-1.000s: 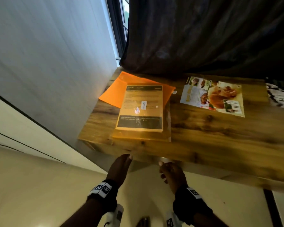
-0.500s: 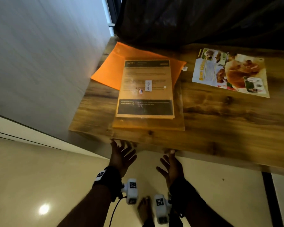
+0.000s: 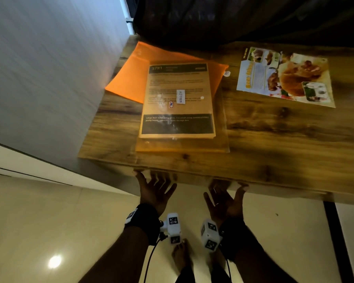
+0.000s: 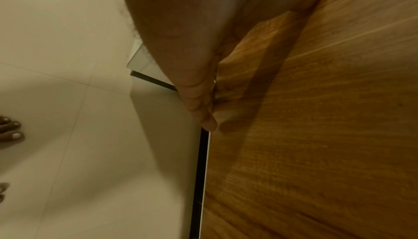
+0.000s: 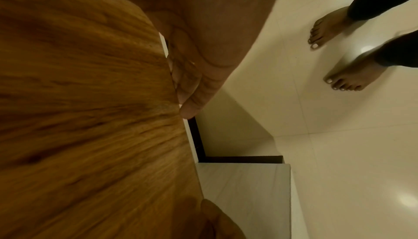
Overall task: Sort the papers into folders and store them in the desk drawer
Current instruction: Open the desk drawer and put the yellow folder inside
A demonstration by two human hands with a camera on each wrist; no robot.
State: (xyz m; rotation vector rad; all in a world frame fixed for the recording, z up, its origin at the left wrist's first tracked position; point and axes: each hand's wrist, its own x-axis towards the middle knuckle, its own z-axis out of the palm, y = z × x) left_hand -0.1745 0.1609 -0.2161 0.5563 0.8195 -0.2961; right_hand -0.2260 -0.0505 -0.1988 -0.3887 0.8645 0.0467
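Note:
On the left of the wooden desk (image 3: 274, 139) lies a clear folder (image 3: 178, 103) holding a printed sheet, with a label reading KITCHEN. It lies partly over an orange folder (image 3: 135, 74). A colourful food flyer (image 3: 284, 76) lies loose at the back right. My left hand (image 3: 155, 190) and right hand (image 3: 225, 197) are palm up below the desk's front panel (image 3: 192, 175), fingertips hidden under its lower edge. In the wrist views, the left fingers (image 4: 203, 114) and right fingers (image 5: 192, 99) lie straight against the edge of the wooden panel (image 4: 316, 117).
A grey wall (image 3: 49, 78) runs along the desk's left side. A dark curtain (image 3: 233, 17) hangs behind it. Below is pale tiled floor (image 3: 49, 221) with my bare feet (image 3: 180, 256) and a black strip (image 3: 333, 242) at the right.
Both hands have turned palm up and risen from below the desk to its front lower edge. The view has come closer to the desk.

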